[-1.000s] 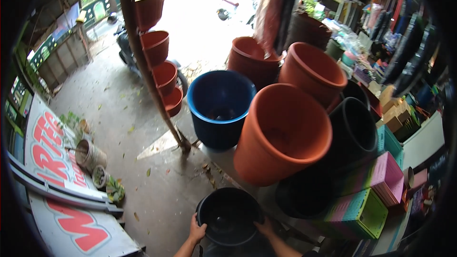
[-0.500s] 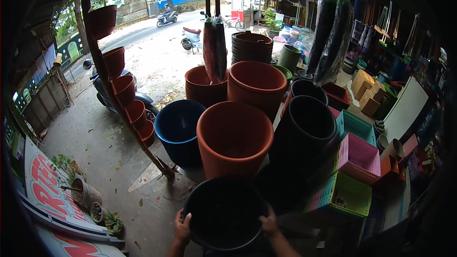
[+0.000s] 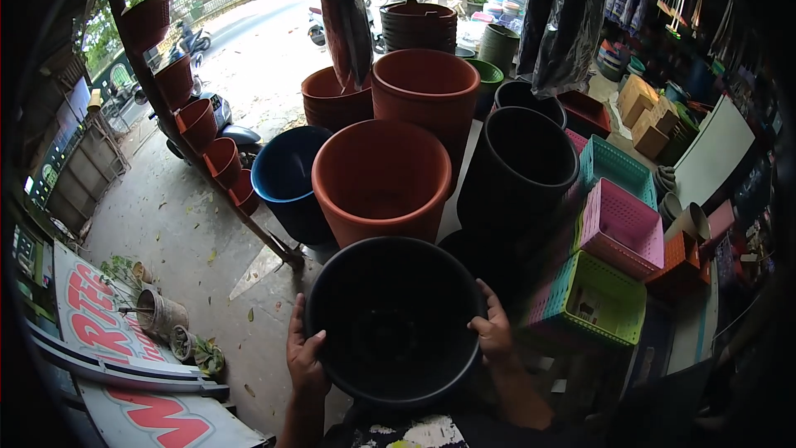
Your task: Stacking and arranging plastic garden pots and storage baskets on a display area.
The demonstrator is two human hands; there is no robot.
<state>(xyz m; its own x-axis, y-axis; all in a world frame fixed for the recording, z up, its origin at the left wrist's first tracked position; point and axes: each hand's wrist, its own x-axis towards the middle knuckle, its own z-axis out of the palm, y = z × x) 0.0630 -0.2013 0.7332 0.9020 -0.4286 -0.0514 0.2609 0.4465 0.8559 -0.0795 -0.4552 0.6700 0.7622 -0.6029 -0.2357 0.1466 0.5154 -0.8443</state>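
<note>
Between my hands is a round black plastic pot [image 3: 390, 315], its wide mouth facing me. My left hand [image 3: 305, 348] grips the left rim, thumb over the edge and fingers along the outer wall. On the opposite rim, my right hand [image 3: 494, 328] holds in the same way. Just beyond the pot stands a large terracotta-coloured pot [image 3: 381, 178]. A dark blue pot [image 3: 290, 170] is to its left, and a tall black pot [image 3: 531, 162] to its right. Whether anything lies inside the held pot is too dark to tell.
Stacked plastic baskets [image 3: 618, 228] in pink, green and teal stand at the right. A slanted pole [image 3: 195, 153] carries several hanging pots on the left. Plastic-wrapped bundles [image 3: 568, 33] hang overhead. Lettered sign boards [image 3: 108, 315] lie at lower left, near potted plants [image 3: 162, 311].
The held black pot has come closer and looks larger, with more of its inside showing. My view has tilted down. The passing motorbike on the road has moved left.
</note>
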